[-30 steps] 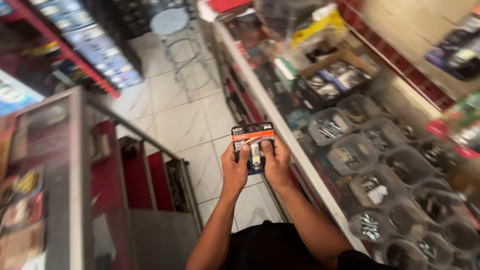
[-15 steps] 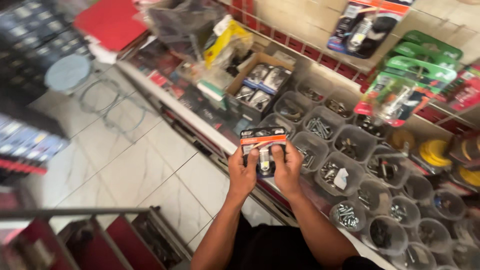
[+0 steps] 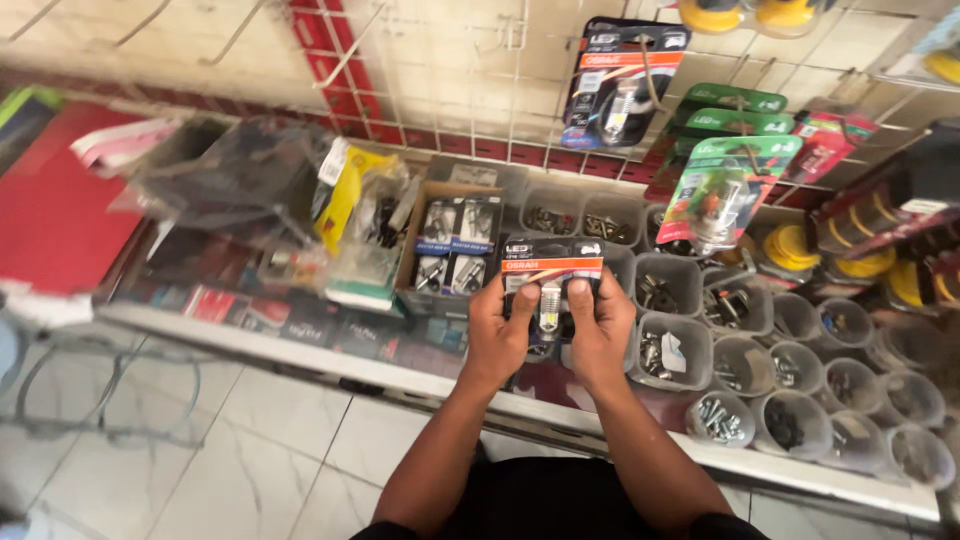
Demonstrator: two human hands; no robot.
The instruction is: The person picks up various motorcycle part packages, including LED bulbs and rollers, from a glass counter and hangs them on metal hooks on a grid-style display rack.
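I hold a dark blister pack with an orange band and a small bulb inside (image 3: 551, 272) in both hands, upright in front of me. My left hand (image 3: 497, 332) grips its left side and my right hand (image 3: 601, 328) grips its right side, thumbs on the front. The pack hangs above a shop counter (image 3: 330, 352) with clear plastic tubs of small metal parts (image 3: 680, 350). A similar bulb pack (image 3: 622, 85) hangs on the wire wall grid above.
A cardboard box of bulb packs (image 3: 450, 245) sits left of my hands, next to crumpled plastic bags (image 3: 250, 190). Green bulb packs (image 3: 725, 180) and yellow rolls (image 3: 860, 250) hang at the right. Round tubs of screws (image 3: 720, 418) line the counter's front edge. White floor tiles (image 3: 250, 450) lie below.
My view has swung from the aisle round to face the counter and wall. Both hands kept hold of the bulb pack and now carry it over the tubs.
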